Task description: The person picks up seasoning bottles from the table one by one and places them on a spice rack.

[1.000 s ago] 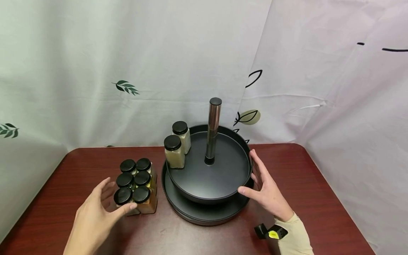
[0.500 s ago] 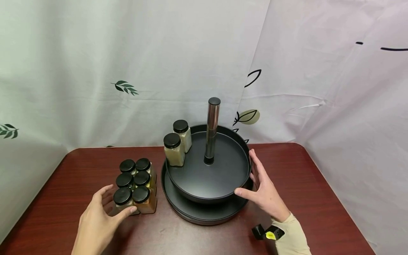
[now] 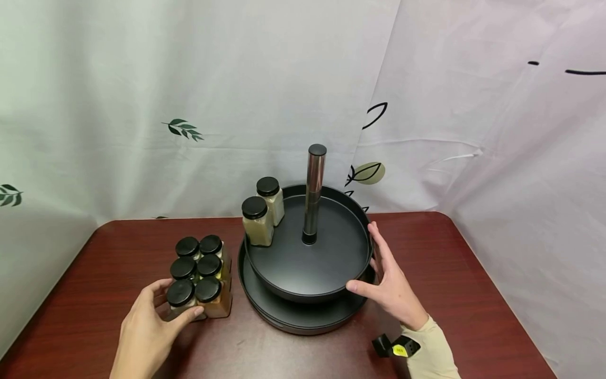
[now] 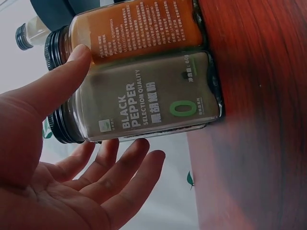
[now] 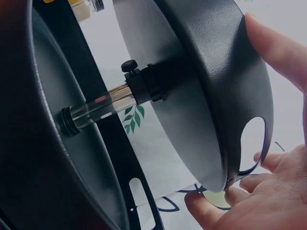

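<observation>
My left hand (image 3: 144, 329) is around the nearest left spice jar, its thumb across the front and its fingers along the left side. In the left wrist view this jar (image 4: 144, 96) reads "BLACK PEPPER"; the thumb tip overlaps the seam with an orange-brown spice jar (image 4: 139, 31), and the fingers lie loosely extended close to the glass. My right hand (image 3: 390, 287) holds the upper tray (image 3: 303, 271) of a black two-tier rack, thumb at the front rim and fingers along the right side. In the right wrist view, fingertips are near an oval cutout in the tray wall (image 5: 225, 72).
Behind these two jars, several more black-lidded jars (image 3: 209, 265) stand in two columns. Two pale-filled jars (image 3: 258, 229) are on the upper tray's left edge. A metal post (image 3: 314, 192) rises from its middle. The wider lower tray (image 3: 303, 321) rests on the red-brown table (image 3: 473, 326).
My left hand has moved right and closer in around the front left jar. My right hand stays at the tray rim; the tray has turned slightly, shifting its two jars a little backward.
</observation>
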Demonstrator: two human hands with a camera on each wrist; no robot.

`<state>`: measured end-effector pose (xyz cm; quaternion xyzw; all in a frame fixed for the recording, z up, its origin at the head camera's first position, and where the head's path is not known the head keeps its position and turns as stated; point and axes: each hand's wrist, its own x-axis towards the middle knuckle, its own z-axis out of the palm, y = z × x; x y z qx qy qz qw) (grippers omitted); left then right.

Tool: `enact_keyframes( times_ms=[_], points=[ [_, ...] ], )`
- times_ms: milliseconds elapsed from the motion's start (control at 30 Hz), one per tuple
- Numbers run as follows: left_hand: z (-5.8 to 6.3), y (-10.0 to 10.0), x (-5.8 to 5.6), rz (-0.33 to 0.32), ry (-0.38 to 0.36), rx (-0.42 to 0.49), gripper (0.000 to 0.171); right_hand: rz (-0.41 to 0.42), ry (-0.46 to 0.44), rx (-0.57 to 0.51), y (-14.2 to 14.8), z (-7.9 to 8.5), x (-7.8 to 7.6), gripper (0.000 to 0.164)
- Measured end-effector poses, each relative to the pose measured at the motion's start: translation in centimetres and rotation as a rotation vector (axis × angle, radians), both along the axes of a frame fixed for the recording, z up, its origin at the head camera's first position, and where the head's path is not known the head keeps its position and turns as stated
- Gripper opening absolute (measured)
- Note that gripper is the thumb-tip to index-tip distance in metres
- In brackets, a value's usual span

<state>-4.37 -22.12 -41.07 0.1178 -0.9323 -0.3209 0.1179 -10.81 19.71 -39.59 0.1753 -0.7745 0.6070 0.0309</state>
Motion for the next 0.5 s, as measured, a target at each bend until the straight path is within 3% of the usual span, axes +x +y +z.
enact_keyframes(
  times_ms=[233, 500],
  points=[
    [-0.14, -0.28, -0.21, 0.000, -0.054, -0.011, 0.093, -0.004, 0.002, 0.011, -0.07, -0.03, 0.02, 0.111],
    [-0.30, -0.60, -0.21, -0.025, -0.034, -0.046, 0.087, 0.001, 0.011, -0.001, -0.08, -0.12, -0.04, 0.112]
  ],
)
